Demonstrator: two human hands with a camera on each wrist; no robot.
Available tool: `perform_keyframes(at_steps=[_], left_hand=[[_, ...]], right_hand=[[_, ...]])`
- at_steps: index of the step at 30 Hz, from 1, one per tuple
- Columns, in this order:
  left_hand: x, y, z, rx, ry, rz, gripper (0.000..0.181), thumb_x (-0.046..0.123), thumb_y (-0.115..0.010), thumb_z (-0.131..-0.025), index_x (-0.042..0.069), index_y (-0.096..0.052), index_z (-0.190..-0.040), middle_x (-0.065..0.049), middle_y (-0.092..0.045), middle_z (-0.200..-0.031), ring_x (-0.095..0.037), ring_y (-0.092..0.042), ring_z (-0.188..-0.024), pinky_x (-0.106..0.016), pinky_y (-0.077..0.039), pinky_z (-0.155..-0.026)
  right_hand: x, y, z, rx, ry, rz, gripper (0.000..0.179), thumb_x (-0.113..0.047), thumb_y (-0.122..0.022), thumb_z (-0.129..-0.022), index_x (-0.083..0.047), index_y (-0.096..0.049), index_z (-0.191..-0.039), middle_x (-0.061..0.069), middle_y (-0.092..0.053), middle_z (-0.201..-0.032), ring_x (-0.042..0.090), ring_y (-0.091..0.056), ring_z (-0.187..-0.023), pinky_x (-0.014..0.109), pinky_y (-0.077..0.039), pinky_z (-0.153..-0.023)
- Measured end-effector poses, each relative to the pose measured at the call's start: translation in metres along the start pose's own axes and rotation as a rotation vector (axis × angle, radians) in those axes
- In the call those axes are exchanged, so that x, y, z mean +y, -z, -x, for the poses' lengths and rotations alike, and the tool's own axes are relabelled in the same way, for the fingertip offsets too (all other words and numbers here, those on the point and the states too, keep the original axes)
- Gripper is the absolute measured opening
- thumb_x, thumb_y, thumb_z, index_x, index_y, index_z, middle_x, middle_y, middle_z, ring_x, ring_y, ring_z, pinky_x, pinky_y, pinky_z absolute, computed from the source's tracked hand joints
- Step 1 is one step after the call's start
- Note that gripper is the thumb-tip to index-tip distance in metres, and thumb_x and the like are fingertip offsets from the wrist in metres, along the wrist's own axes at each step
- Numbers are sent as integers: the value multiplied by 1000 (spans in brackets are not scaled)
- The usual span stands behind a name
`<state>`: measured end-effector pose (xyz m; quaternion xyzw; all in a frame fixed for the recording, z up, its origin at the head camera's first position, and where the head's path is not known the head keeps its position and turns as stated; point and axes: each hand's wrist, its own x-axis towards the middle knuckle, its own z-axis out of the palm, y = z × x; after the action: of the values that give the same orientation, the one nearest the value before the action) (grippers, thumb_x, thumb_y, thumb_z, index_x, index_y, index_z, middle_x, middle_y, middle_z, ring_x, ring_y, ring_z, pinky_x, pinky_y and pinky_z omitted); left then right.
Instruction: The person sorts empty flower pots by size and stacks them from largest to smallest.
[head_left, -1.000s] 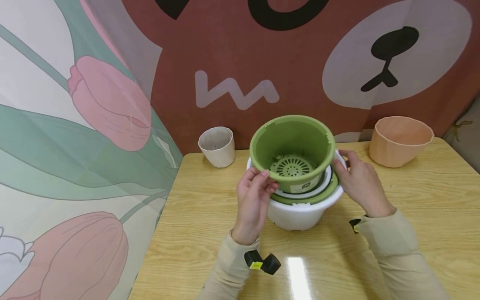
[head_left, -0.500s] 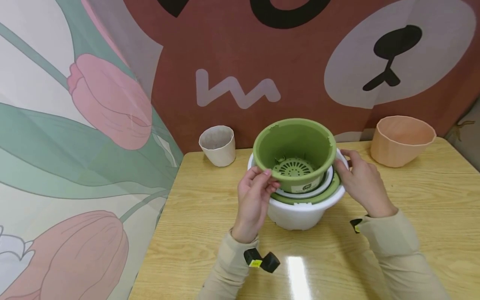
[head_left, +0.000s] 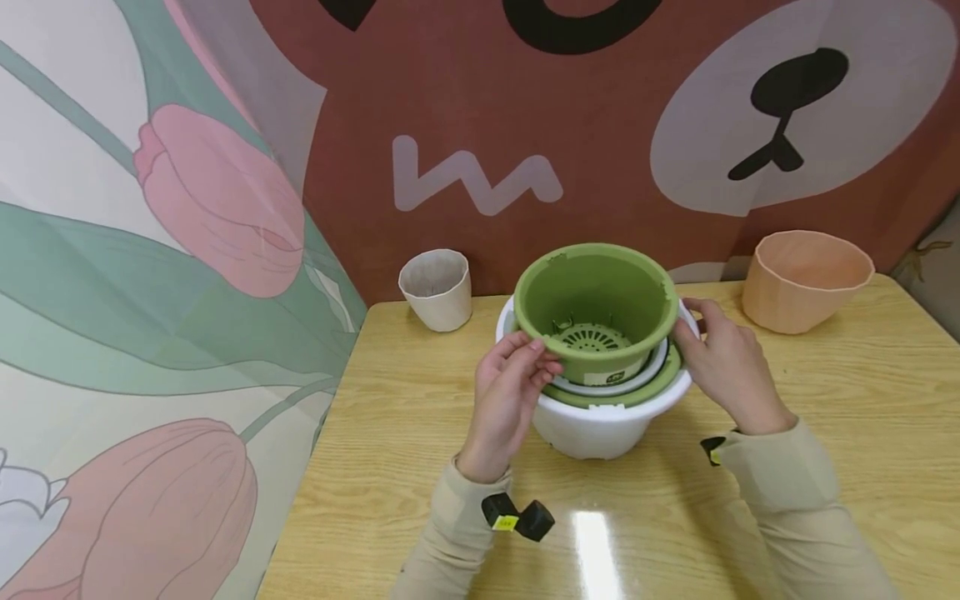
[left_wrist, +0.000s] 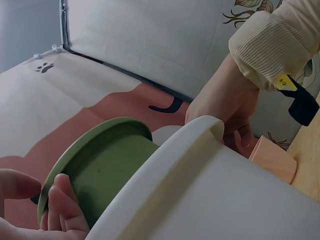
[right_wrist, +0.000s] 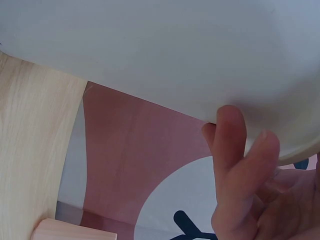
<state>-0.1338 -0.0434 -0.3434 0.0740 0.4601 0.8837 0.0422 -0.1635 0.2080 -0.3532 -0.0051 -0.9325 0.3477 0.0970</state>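
Observation:
A small green flower pot (head_left: 596,287) with a slotted bottom sits tilted inside a stack of nested pots. Around it show a white rim, a wider green pot (head_left: 652,385), and the large white pot (head_left: 588,429) standing on the table. My left hand (head_left: 504,392) pinches the near-left rim of the small green pot between thumb and fingers. On the right, my right hand (head_left: 726,360) grips the rim of the large white pot. In the right wrist view its fingers (right_wrist: 231,145) press the white pot's outer wall from below the rim.
A small cream pot (head_left: 438,296) stands at the table's back left. At the back right is a peach pot (head_left: 802,287). The wooden table (head_left: 390,467) meets a printed cloth wall behind, and another printed panel (head_left: 187,333) borders its left side.
The small green pot has sunk lower into the stack and shifted slightly right, with my left hand still pinching its rim. My right hand keeps its hold on the white pot.

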Motion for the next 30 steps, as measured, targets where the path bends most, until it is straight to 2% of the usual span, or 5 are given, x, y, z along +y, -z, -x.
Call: perform_keyframes(at_steps=[13, 20, 27, 30], left_hand=[[5, 5, 3, -36, 64, -46, 13, 4, -46, -95, 1, -55, -103, -3, -67, -87, -11, -65, -79, -18, -53, -73], [9, 13, 7, -66, 106, -120, 15, 8, -45, -97, 0, -51, -108, -3, -70, -90, -10, -67, -76, -16, -54, -67], [10, 18, 9, -81, 131, -203, 16, 8, -43, -97, -2, -50, -107, -1, -72, -89, -8, -68, -69, -16, -53, -62], [11, 19, 10, -71, 141, -276, 22, 9, -44, -97, -5, -51, -112, -6, -73, -91, -10, -68, -68, -19, -54, -61]], right_hand=[[1, 0, 0, -2, 3, -1, 60, -44, -34, -101, 0, -45, -140, 27, -63, -108, 42, -60, -95, 43, -44, -67], [1, 0, 1, -1, 4, -2, 58, -42, -35, -101, 0, -45, -140, 28, -63, -108, 43, -60, -95, 40, -43, -66], [1, 0, 0, -19, -4, -8, 58, -40, -34, -101, 0, -43, -141, 30, -62, -113, 45, -59, -100, 49, -46, -71], [1, 0, 1, -10, 0, -12, 57, -38, -34, -100, 0, -43, -141, 30, -63, -112, 46, -59, -101, 50, -46, -72]])
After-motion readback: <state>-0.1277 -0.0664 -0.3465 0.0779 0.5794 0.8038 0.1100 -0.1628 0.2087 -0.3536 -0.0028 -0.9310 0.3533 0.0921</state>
